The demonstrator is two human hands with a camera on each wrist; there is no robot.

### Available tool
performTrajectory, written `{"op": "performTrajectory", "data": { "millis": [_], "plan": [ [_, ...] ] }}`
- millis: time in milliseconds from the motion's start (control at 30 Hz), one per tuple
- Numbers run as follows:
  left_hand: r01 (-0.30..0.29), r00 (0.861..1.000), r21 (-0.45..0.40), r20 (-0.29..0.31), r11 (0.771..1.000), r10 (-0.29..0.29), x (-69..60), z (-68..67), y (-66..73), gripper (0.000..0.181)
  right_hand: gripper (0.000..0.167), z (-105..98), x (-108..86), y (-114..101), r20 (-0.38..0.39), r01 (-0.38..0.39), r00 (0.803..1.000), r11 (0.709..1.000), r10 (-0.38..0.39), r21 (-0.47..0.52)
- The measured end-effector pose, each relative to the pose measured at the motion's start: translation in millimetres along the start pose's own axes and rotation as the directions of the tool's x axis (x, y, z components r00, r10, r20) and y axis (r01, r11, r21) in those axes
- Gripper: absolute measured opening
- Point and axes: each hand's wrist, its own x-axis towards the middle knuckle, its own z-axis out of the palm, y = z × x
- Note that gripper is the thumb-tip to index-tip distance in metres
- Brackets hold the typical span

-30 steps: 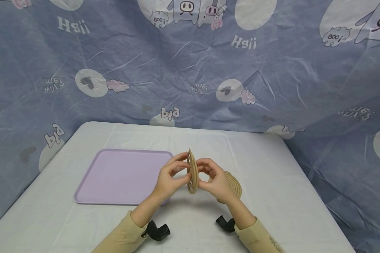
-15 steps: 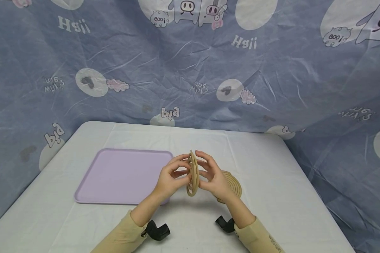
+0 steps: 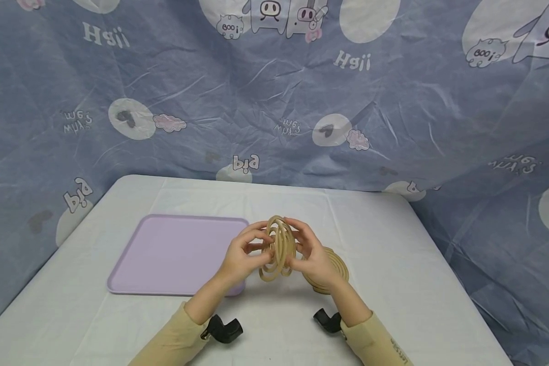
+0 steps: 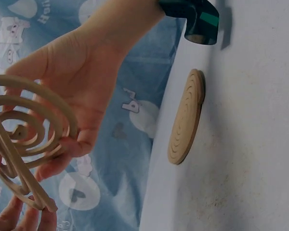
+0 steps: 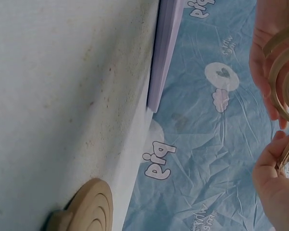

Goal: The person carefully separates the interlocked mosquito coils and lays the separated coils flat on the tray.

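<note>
Above the middle of the table, a tan pair of nested mosquito coils (image 3: 281, 244) is held between both hands, its spirals spread apart and crossing. The left hand (image 3: 236, 258) pinches its left side, while the right hand (image 3: 315, 262) grips the right side with thumb and fingers. Seen from the left wrist, the mosquito coil's rings (image 4: 50, 108) stand open with gaps, the right hand (image 4: 77, 72) behind them. Flat on the table, partly behind the right hand, lies another tan mosquito coil piece (image 3: 339, 267); it looks thick, perhaps stacked.
A lilac tray (image 3: 178, 292) lies on the white-covered table to the left, its right edge behind the left hand. Black curved pieces (image 3: 225, 329) are fixed at both wrists. A blue printed cloth (image 3: 265, 91) hangs behind the table.
Held nearly edge-on before, the mosquito coils have turned and their spirals have spread apart. The right hand's fingers have moved up along the far edge. The coil on the table has stayed put.
</note>
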Motion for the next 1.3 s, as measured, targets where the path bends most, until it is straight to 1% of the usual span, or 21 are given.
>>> {"op": "performTrajectory", "data": {
  "millis": [167,267,367,433,500,600,667,700,800,900,1067,1133,1233,1300],
  "plan": [
    [0.036,0.998,0.015,0.044,0.999,-0.036,1.8,-6.7,2.6,0.019,0.072,-4.2,0.1,-0.2,0.039,-0.031,0.999,0.999,0.03,0.025],
    [0.058,0.996,0.002,0.067,0.998,-0.058,3.4,-10.7,2.8,0.021,0.072,-7.8,0.1,0.6,0.068,-0.044,0.997,0.996,0.039,0.073],
    [0.097,0.991,-0.079,0.097,0.992,-0.089,4.7,-14.0,3.6,0.025,0.073,-11.0,0.6,2.6,0.11,-0.052,0.993,0.985,0.034,0.163],
    [0.125,0.986,-0.154,0.128,0.98,-0.105,4.8,-15.9,3.1,0.026,0.074,-12.2,1.0,4.0,0.146,-0.064,0.989,0.97,0.03,0.234],
    [0.147,0.98,-0.222,0.168,0.964,-0.111,4.6,-17.6,0.6,0.022,0.075,-13.4,1.5,6.0,0.193,-0.078,0.981,0.948,0.018,0.308],
    [0.163,0.968,-0.278,0.229,0.947,-0.1,4.2,-19.5,-3.0,0.017,0.073,-14.6,2.0,8.6,0.261,-0.097,0.965,0.918,-0.008,0.384],
    [0.162,0.962,-0.299,0.259,0.941,-0.084,4.2,-20.4,-4.4,0.021,0.07,-15.6,2.4,10.0,0.297,-0.098,0.954,0.905,-0.033,0.415],
    [0.163,0.96,-0.307,0.268,0.937,-0.08,4.3,-20.8,-4.7,0.022,0.067,-16.1,2.4,10.6,0.306,-0.095,0.951,0.902,-0.042,0.421],
    [0.162,0.96,-0.324,0.268,0.932,-0.074,4.3,-22.3,-5.1,0.023,0.054,-17.3,2.3,11.3,0.294,-0.078,0.954,0.904,-0.055,0.421],
    [0.17,0.964,-0.31,0.249,0.935,-0.093,4.4,-23.5,-4.9,0.026,0.041,-18.3,1.3,11.5,0.252,-0.068,0.967,0.912,-0.04,0.404],
    [0.209,0.966,-0.278,0.206,0.938,-0.154,4.7,-24.5,-4.9,0.034,0.037,-18.7,0.1,11.4,0.189,-0.073,0.982,0.918,-0.001,0.389],
    [0.221,0.967,-0.274,0.185,0.936,-0.174,4.8,-23.9,-4.6,0.034,0.035,-18.0,-0.2,11.4,0.157,-0.09,0.987,0.918,0.031,0.385],
    [0.226,0.969,-0.282,0.164,0.932,-0.185,4.8,-22.7,-4.7,0.034,0.03,-16.2,-1.1,11.5,0.118,-0.129,0.989,0.903,0.088,0.41],
    [0.23,0.969,-0.295,0.16,0.927,-0.189,4.8,-21.7,-4.7,0.035,0.029,-15.0,-1.8,11.5,0.112,-0.149,0.988,0.88,0.11,0.451]
  ]
}}
